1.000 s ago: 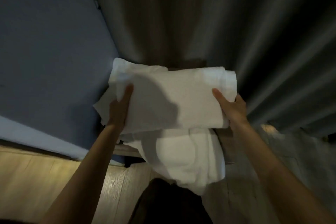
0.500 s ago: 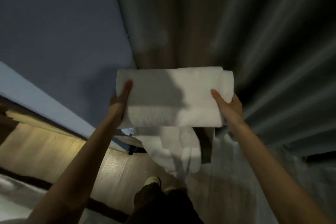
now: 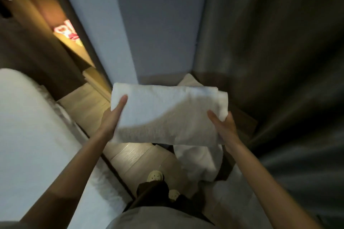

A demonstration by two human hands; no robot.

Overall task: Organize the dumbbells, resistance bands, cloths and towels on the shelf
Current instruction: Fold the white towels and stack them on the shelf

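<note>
A folded white towel (image 3: 167, 111) is held flat in the air in front of me. My left hand (image 3: 113, 115) grips its left edge, thumb on top and fingers hidden underneath. My right hand (image 3: 222, 126) grips its right edge the same way. Below the towel another white cloth (image 3: 199, 161) hangs loosely off a dark wooden shelf (image 3: 242, 117) at the right. A pale folded cloth (image 3: 189, 81) shows just past the towel's far edge.
A white bed (image 3: 28, 135) fills the left. Grey curtains (image 3: 279, 61) hang at the right and a blue-grey wall (image 3: 158, 24) stands ahead. A lit wooden floor (image 3: 134, 158) runs between the bed and the shelf, with my feet (image 3: 156, 176) on it.
The view has swung left and tipped down, bringing the bed and floor into sight. Both hands keep the same grip on the towel, which now sits lower and nearer the shelf.
</note>
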